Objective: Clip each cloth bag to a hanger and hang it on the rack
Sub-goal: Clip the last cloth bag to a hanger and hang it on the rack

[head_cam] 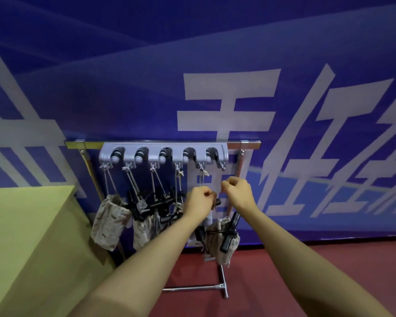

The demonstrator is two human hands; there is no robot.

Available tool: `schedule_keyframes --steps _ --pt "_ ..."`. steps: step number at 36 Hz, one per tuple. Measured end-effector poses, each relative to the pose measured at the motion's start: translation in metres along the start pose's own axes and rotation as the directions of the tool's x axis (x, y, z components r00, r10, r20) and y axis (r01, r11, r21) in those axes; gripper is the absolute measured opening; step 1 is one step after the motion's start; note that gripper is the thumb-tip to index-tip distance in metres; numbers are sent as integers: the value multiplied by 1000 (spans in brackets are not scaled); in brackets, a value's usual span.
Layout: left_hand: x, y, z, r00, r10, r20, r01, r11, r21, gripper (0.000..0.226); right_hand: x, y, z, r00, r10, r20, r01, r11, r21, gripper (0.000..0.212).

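Presently both hands, left hand (pixel 200 200) and right hand (pixel 236 191), pinch the drawstring of a soft, light patterned cloth bag (pixel 224 241) below the right end of the grey hook rack (pixel 165 154); best held by cord.

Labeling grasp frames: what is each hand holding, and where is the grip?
Both hands are curled near the fifth hook's cord. The left hand appears to pinch something thin; the right hand likewise. What exactly, and where, cannot be told.
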State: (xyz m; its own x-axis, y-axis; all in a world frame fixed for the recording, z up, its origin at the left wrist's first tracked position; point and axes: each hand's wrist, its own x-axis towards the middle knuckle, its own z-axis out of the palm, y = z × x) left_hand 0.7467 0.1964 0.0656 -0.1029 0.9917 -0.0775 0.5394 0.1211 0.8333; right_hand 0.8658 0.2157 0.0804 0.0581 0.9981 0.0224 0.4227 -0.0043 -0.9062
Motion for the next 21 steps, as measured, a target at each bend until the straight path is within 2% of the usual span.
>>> schedule_keyframes --steps 5,10,15,21 --pt "37 17 8 998 50 -40 -49 998 31 24 35 10 -5 999 -31 -35 31 999 -19 23" --pt "75 25 13 999 27 -45 -25 999 38 30 73 14 -4 995 -72 -68 66 994 -87 16" --pt "108 22 24 998 33 -50 -23 980 196 28 106 25 6 993 -20 -115 11 997 -77 12" --pt "116 0 39 1000 3 -28 5 964 265 33 108 42 10 999 37 -28 -41 990 -134 17"
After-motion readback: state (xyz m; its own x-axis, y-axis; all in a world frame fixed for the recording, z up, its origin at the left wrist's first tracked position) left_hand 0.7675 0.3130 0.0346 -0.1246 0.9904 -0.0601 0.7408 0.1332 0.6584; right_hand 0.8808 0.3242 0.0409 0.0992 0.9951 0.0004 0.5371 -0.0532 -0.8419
